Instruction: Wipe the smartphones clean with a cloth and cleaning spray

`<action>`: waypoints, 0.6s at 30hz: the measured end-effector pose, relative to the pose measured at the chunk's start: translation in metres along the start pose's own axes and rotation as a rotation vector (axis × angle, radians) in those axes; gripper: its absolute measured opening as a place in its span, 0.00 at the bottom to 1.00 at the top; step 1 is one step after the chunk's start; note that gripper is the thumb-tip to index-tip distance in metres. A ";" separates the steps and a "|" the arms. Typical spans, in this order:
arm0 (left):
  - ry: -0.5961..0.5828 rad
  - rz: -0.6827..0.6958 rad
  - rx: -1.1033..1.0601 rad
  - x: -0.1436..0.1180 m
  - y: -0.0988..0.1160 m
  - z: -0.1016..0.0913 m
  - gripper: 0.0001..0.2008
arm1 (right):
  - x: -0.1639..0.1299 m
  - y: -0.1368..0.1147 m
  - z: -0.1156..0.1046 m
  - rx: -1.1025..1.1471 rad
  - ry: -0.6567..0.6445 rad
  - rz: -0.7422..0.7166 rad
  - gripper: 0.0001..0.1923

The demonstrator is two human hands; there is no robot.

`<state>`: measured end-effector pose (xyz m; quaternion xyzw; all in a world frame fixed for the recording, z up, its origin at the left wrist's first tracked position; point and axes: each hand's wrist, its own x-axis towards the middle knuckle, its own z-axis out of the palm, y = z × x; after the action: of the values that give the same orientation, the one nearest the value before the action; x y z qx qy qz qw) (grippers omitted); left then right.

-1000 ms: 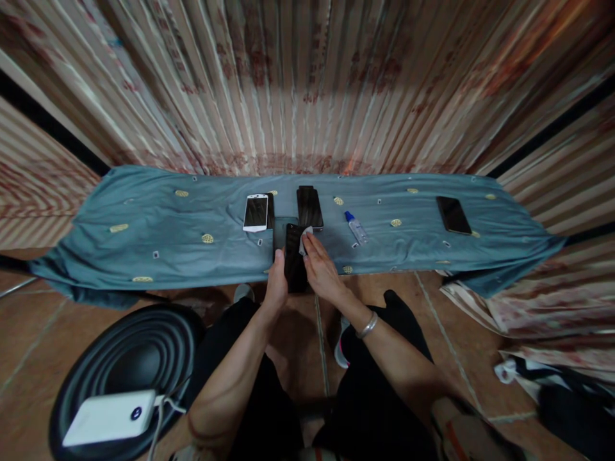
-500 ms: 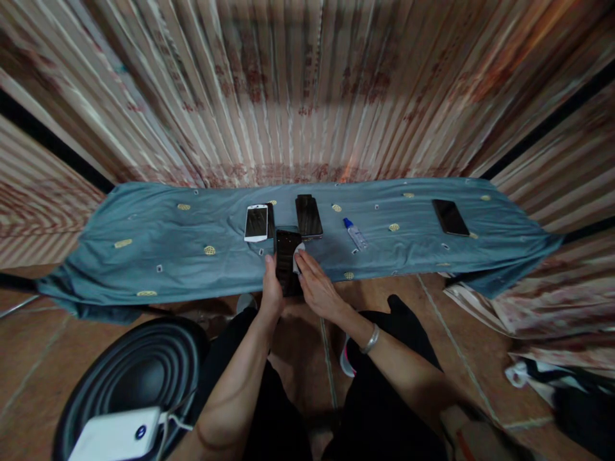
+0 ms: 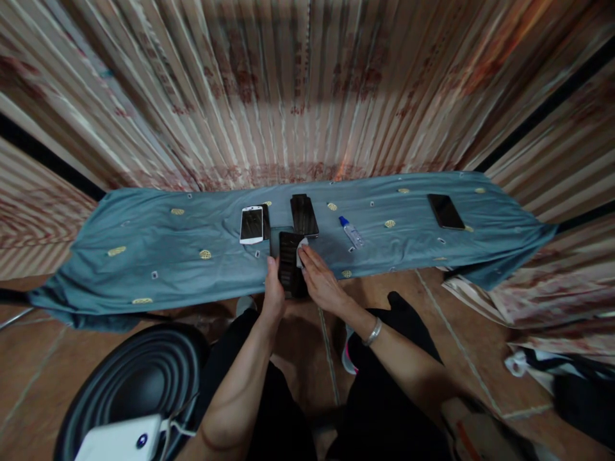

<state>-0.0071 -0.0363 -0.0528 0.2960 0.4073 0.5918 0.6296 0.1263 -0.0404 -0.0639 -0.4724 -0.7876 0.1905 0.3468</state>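
A black smartphone [image 3: 290, 264] is gripped along its left side by my left hand [image 3: 274, 293], near the front edge of the cloth-covered table. My right hand [image 3: 323, 282] pinches a small white wipe [image 3: 301, 251] against the phone's right edge. Behind the phone's upper left shows a thin blue-grey panel [image 3: 275, 242]; I cannot tell what it is. Just beyond lies another black phone [image 3: 304, 216], apparently on top of something dark. To the left, a white phone [image 3: 252, 225] partly covers a dark one [image 3: 266, 221]. A clear bottle with a blue cap [image 3: 353, 234] lies on its side to the right.
Another dark phone [image 3: 446, 211] lies toward the right end of the table's blue-green cloth [image 3: 202, 221]. Pleated curtains [image 3: 288, 96] hang behind. At lower left, a white device with a cable [image 3: 125, 438] rests on a round black ridged stool [image 3: 144, 378].
The held phone has turned slightly, so more of the blue-grey panel shows at its left. My right hand keeps the wipe at the phone's right edge. The whole view has shifted a little.
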 end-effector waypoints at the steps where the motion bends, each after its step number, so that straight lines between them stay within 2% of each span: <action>1: 0.016 0.001 -0.006 0.001 0.001 -0.001 0.33 | -0.002 -0.002 0.001 0.000 -0.006 -0.013 0.30; 8: 0.047 -0.006 0.008 0.003 -0.002 -0.004 0.33 | -0.005 -0.010 0.003 -0.036 0.002 -0.067 0.31; 13: 0.008 -0.048 0.000 -0.001 -0.007 0.002 0.32 | -0.004 -0.015 -0.001 -0.065 -0.022 -0.081 0.31; 18: -0.006 -0.029 0.010 -0.003 -0.012 0.004 0.31 | -0.002 -0.018 -0.004 -0.064 -0.035 -0.107 0.32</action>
<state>0.0024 -0.0405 -0.0607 0.2950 0.4127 0.5796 0.6378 0.1188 -0.0511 -0.0503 -0.4368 -0.8235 0.1548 0.3273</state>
